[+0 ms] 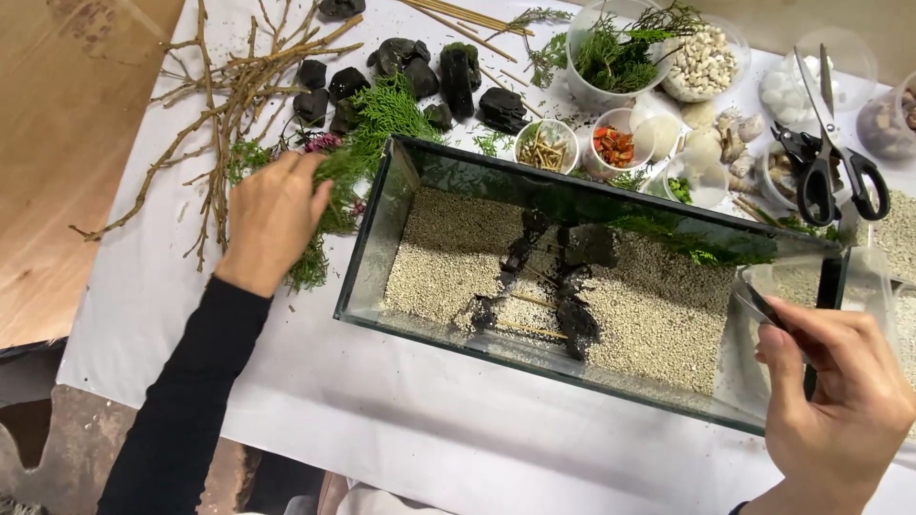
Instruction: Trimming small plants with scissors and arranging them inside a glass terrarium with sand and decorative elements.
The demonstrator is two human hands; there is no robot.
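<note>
A rectangular glass tank [367, 250] lies on a white cloth, its floor covered in pale gravel with black stones [563, 286] and thin sticks in the middle. My left hand [272, 219] rests on a pile of green cedar-like sprigs [377, 124] just left of the tank, fingers curled into the foliage. My right hand [835, 401] is at the tank's right end, pinching a pair of slim metal tweezers [763, 307] whose tips reach the glass edge. More green sprigs lie along the tank's far inner wall.
Bare brown branches [224, 100] lie at the far left. Black rocks [410, 67] sit behind the greenery. Small clear cups hold white pebbles [704, 62], sticks, red bits and greenery. Black-handled scissors [830, 162] rest at the far right. Bare wood shows at the left.
</note>
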